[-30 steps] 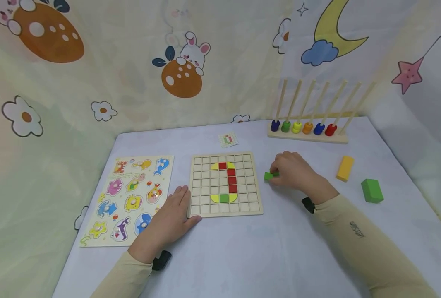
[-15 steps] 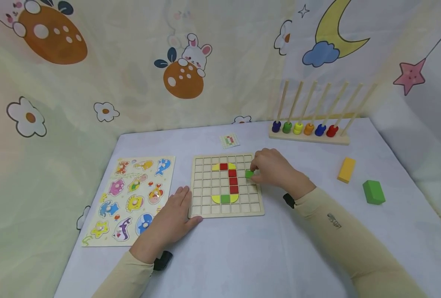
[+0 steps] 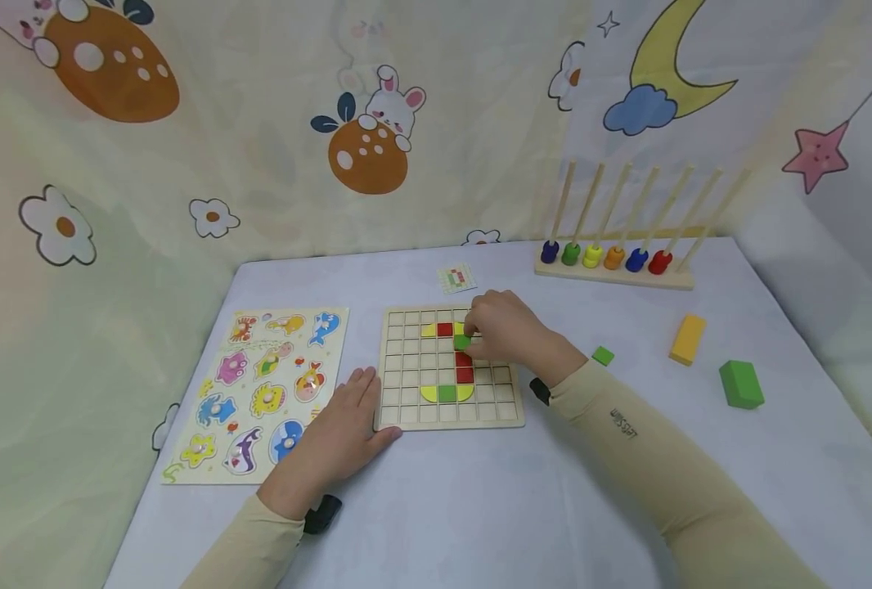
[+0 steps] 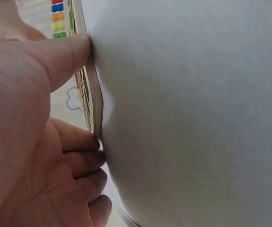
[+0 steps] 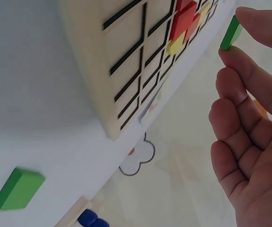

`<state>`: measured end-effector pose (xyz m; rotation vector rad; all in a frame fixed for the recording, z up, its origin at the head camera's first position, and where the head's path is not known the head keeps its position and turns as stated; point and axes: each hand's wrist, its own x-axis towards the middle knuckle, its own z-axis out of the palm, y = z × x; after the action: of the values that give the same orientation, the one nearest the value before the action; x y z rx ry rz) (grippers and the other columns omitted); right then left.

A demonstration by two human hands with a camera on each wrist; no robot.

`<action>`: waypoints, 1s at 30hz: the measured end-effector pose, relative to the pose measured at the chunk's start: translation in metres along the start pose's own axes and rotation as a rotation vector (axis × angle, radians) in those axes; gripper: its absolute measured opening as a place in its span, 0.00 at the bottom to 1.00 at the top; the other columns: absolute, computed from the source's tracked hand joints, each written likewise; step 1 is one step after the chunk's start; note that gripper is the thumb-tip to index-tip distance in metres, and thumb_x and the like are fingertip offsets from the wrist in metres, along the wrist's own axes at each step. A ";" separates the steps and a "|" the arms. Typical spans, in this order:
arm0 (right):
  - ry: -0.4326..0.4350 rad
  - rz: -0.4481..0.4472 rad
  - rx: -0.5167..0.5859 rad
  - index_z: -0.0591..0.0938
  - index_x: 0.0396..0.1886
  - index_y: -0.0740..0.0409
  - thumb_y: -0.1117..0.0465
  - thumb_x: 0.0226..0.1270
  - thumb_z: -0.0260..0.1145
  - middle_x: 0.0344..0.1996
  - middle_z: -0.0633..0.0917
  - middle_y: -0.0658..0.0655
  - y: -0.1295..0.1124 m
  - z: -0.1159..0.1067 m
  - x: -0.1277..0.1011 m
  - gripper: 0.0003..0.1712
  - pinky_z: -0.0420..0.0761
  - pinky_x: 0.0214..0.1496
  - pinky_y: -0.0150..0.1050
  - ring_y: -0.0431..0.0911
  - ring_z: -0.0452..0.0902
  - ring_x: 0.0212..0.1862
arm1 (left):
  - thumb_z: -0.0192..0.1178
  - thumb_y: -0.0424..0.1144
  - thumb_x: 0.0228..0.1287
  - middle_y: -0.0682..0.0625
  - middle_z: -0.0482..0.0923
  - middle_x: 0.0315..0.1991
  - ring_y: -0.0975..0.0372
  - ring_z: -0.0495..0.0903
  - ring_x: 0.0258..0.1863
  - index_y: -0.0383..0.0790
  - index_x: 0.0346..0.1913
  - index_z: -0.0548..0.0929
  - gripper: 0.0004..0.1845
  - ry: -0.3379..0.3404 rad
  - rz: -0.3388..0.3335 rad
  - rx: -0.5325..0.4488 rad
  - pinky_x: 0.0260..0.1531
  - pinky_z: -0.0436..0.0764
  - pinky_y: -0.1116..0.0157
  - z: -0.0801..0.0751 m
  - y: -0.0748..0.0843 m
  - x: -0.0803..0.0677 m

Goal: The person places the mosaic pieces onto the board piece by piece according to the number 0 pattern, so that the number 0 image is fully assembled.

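Observation:
My right hand [image 3: 510, 331] pinches a small green square tile [image 5: 231, 33] between thumb and index finger. In the head view it hovers over the upper right of the wooden grid board [image 3: 410, 415]; the right wrist view shows it held clear of the surface. On the board lie red tiles [image 3: 465, 375], yellow rounded tiles [image 3: 429, 393] and another green tile [image 3: 447, 394]; my fingers cover some of this pattern. My left hand [image 3: 340, 429] rests flat with fingers straight, touching the board's near left corner, thumb along its front edge.
A loose green tile [image 3: 603, 356] lies right of the board. Beyond it are a yellow block [image 3: 687, 339] and a green block [image 3: 741, 384]. A peg stand [image 3: 620, 278] with coloured beads and a small pattern card [image 3: 456, 278] sit behind. An animal puzzle [image 3: 208, 478] lies left.
My right hand has picked a green tile off the table and carried it left over the board, uncovering another green tile. My left hand stays in place.

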<state>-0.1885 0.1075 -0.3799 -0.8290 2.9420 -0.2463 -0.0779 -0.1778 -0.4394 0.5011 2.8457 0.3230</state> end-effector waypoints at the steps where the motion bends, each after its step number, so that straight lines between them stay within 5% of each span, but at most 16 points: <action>1: -0.008 -0.003 -0.003 0.94 0.36 0.50 0.51 0.61 0.78 0.35 0.88 0.49 -0.003 0.001 0.003 0.10 0.79 0.53 0.47 0.47 0.78 0.42 | 0.63 0.62 0.71 0.40 0.48 0.86 0.47 0.46 0.86 0.32 0.83 0.55 0.52 0.000 0.001 -0.001 0.84 0.54 0.46 0.000 0.000 0.000; 16: -0.026 -0.050 -0.020 0.91 0.27 0.51 0.54 0.61 0.77 0.29 0.87 0.47 -0.023 0.015 0.038 0.07 0.80 0.53 0.47 0.47 0.78 0.39 | 0.62 0.63 0.71 0.41 0.48 0.86 0.48 0.45 0.87 0.33 0.83 0.55 0.52 0.005 -0.006 -0.006 0.85 0.53 0.47 -0.001 0.001 0.000; 30: -0.071 -0.040 -0.073 0.90 0.27 0.50 0.50 0.63 0.78 0.28 0.88 0.47 -0.030 0.022 0.053 0.11 0.79 0.50 0.46 0.47 0.78 0.40 | 0.63 0.63 0.70 0.41 0.48 0.86 0.48 0.46 0.87 0.33 0.83 0.55 0.52 0.009 -0.016 0.002 0.84 0.54 0.47 -0.001 0.002 -0.001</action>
<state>-0.2160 0.0520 -0.3976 -0.8877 2.8864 -0.1106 -0.0770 -0.1765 -0.4378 0.4782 2.8574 0.3205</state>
